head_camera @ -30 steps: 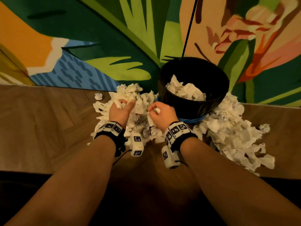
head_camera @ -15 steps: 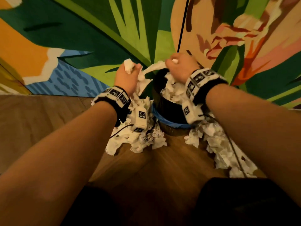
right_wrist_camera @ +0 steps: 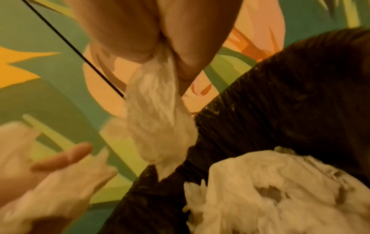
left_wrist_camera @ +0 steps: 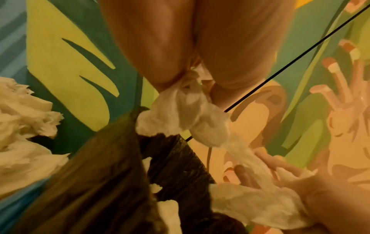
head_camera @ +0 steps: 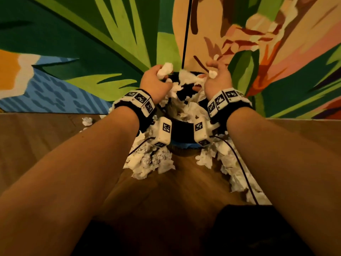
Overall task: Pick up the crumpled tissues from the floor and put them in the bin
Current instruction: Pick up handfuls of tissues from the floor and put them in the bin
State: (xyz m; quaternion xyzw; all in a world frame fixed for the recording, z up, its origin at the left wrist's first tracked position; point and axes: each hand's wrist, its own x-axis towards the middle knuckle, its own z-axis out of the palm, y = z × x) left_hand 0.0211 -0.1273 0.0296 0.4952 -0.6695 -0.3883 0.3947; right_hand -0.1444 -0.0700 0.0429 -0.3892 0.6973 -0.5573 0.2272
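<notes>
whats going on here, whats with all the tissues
A person is clearing crumpled tissues off the floor into a black-lined bin. The left hand grips one wad and the right hand grips another, both above the bin's mouth. Tissue already fills the bin, and piles lie on the wooden floor around it.

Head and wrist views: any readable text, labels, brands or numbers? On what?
None readable in any view.
Wristbands: black-and-white square fiducial markers only, no letters or digits.
Wrist camera housings: the same kind of marker, no text.
Bin: dark liner, no label visible.
Crumpled tissues: plain white, no print legible.
Wall mural: painted leaves and flowers, no writing.
</notes>
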